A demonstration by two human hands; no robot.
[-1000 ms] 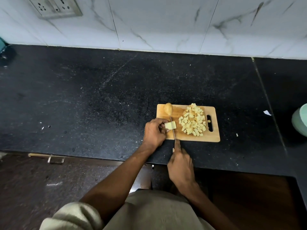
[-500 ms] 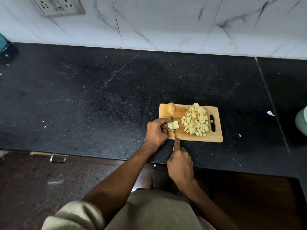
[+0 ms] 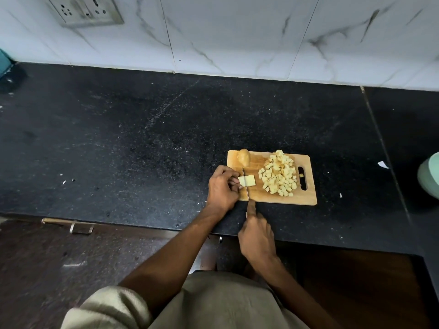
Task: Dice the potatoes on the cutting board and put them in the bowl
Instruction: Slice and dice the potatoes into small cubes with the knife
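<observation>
A pale yellow, flat slab of peeled potato [image 3: 247,180] lay on the left part of the light wooden rectangular cutting board [image 3: 266,198], a little right of the frame's centre. The left hand [image 3: 222,189] had its curled fingers [image 3: 234,180] pinching the slab's left end. The thin steel knife blade [image 3: 245,184] stood on edge across the slab, running toward the board's lower edge. The right hand [image 3: 257,236], below the board, gripped the knife's handle, which was hidden in its curled fingers, with the forefinger stretched along the blade's back.

To the right of the slab a heap of small pale potato cubes [image 3: 279,174] covered the middle of the board, reaching close to its slotted handle hole [image 3: 302,178] on the right end. A whole unpeeled brown potato piece [image 3: 244,157] sat at the board's upper left corner.

The board rested on the black speckled stone counter [image 3: 142,138], near its lower edge. At the frame's right edge a pale green rounded bowl [image 3: 430,178] showed only in part, well apart from the board. White marbled wall tiles [image 3: 237,32] ran along the top, with a grey socket plate [image 3: 85,10] in the upper left.
</observation>
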